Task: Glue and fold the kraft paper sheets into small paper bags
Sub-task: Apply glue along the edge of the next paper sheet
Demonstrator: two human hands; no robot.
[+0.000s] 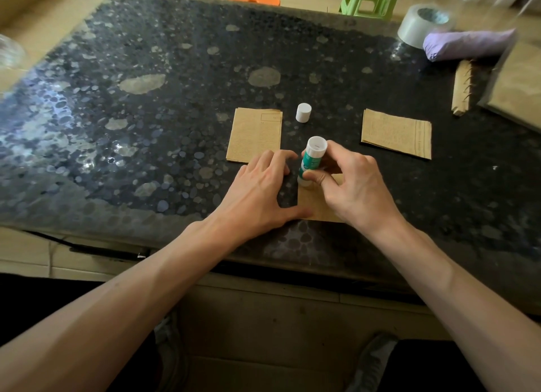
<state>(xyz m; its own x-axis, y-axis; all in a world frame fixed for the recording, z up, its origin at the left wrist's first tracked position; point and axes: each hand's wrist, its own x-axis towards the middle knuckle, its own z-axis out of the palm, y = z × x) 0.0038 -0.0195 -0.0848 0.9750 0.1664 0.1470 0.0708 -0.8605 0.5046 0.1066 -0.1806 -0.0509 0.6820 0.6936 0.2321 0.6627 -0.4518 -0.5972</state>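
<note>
Mid-batch: two pieces look folded, and a third is at the glue stage.

On the dark speckled table (175,99), your stack of kraft sheets (521,90) waits at 2 o'clock by the right edge, so I judge there is plenty left to do. Two flat folded pieces lie done or part-done: the left piece (254,134) at 11 o'clock from your hands and the right piece (396,134) at 1 o'clock. The working sheet (319,207) sits at 6 o'clock near the table's edge, mostly hidden under your hands. Your left hand (260,192) lies flat with its fingers spread, the thumb pinning the sheet. Your right hand (351,184) grips the glue stick (310,160) upright at the sheet's far edge; which end meets the paper I cannot tell. Its cap (303,112) stands apart at 12 o'clock.
</note>
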